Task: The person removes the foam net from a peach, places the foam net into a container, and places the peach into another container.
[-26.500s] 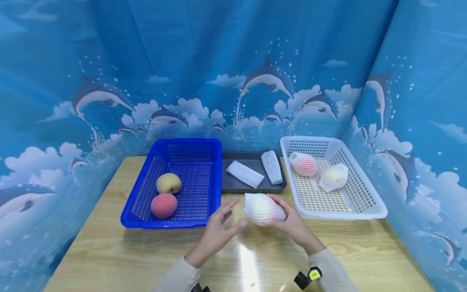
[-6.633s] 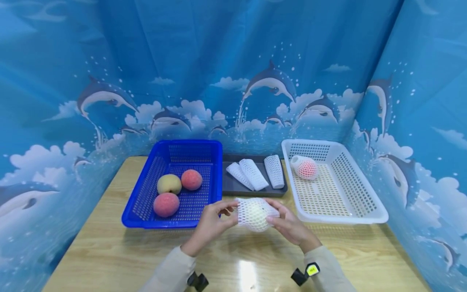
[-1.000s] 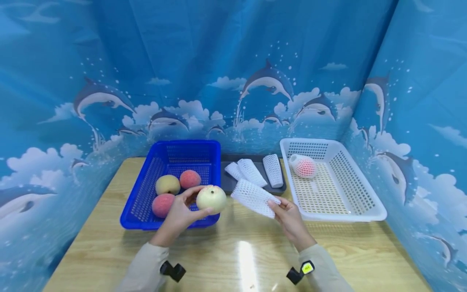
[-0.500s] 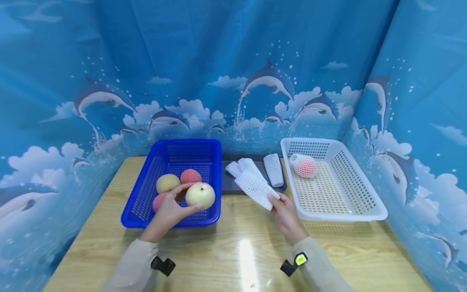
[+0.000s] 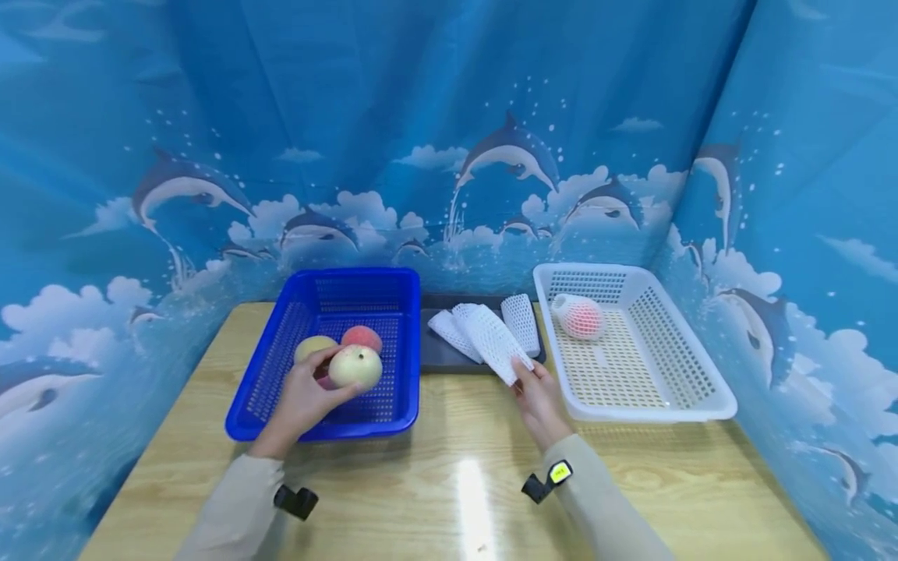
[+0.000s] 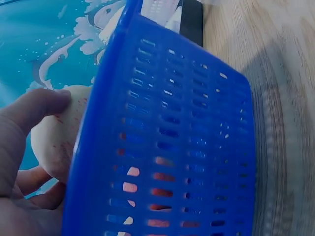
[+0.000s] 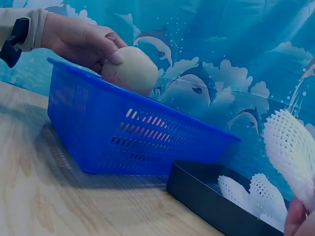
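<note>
My left hand (image 5: 303, 399) grips a pale yellow peach (image 5: 356, 368) with reddish speckles, thumb in front and fingers behind. It hangs over the near part of the blue basket (image 5: 365, 430), above its rim in the right wrist view. Inside lie a red peach (image 5: 362, 337) and a yellow one (image 5: 313, 347); another red one is mostly hidden by the hand. Between thumb and fingers, my right hand (image 5: 539, 401) pinches the near end of a flat white foam net sleeve (image 5: 494, 343). The sleeve's far end is over the dark tray (image 5: 438, 360).
More foam net sleeves (image 5: 452, 335) lie in the tray, one at its right end. To the right stands a white basket (image 5: 652, 415) with a netted red peach (image 5: 582, 318) at its back left. A dolphin-print curtain (image 5: 449, 117) closes off the back and sides.
The pale peach, out of its net over the last several seconds, has moved left over the blue basket with my left hand. My right hand has carried the sleeve back towards the tray.
</note>
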Motion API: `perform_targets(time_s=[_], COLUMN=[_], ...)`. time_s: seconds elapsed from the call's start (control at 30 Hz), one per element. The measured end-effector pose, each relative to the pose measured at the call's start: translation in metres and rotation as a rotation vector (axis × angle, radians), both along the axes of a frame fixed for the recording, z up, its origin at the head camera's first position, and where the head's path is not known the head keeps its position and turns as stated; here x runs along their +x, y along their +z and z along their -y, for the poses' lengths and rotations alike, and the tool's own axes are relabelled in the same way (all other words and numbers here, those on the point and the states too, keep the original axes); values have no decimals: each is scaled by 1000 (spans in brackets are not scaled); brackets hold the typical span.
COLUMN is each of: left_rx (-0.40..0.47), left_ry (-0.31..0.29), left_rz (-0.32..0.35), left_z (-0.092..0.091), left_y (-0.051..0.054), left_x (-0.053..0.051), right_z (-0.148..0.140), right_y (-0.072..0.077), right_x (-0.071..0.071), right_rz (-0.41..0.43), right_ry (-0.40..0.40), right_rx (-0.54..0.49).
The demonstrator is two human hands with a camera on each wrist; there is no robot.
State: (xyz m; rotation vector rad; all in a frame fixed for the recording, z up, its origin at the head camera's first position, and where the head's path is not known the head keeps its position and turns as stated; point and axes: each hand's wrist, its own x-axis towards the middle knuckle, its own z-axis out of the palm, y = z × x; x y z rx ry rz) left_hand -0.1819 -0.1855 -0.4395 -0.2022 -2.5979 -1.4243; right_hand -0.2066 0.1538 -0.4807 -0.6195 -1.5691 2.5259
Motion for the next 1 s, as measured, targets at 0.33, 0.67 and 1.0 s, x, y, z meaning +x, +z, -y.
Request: perform_targets(time_s=[0.33, 0.67, 1.0], left_rx=[-115, -292, -374], left_ry=[-14, -42, -37], left_rz=[-76, -50, 47], left_z=[3, 5, 1], left_y=[-1, 1, -1], left_x=[-10, -19, -33], right_z=[5, 7, 5], right_y=[4, 4, -5], right_x=[-18, -33, -47], right_rz=[-24, 17, 42], right_ry=[-58, -75, -116], right_rx=[58, 58, 152])
